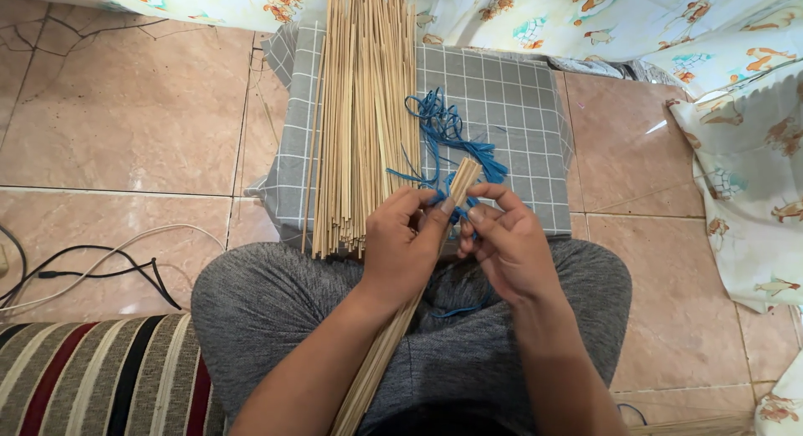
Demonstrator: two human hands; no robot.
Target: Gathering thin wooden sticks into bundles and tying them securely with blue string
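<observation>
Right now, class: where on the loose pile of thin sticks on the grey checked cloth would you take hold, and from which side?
Grip the loose sticks near their lower ends, coming from the left. There the ends lie bunched and even; the blue strings and both hands, left hand and right hand, crowd the right side.

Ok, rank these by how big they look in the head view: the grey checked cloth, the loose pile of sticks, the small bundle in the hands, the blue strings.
1. Grey checked cloth
2. Loose pile of sticks, though it runs past the top edge
3. Small bundle in the left hand and right hand, nearer the camera, so unsure
4. Blue strings
</observation>
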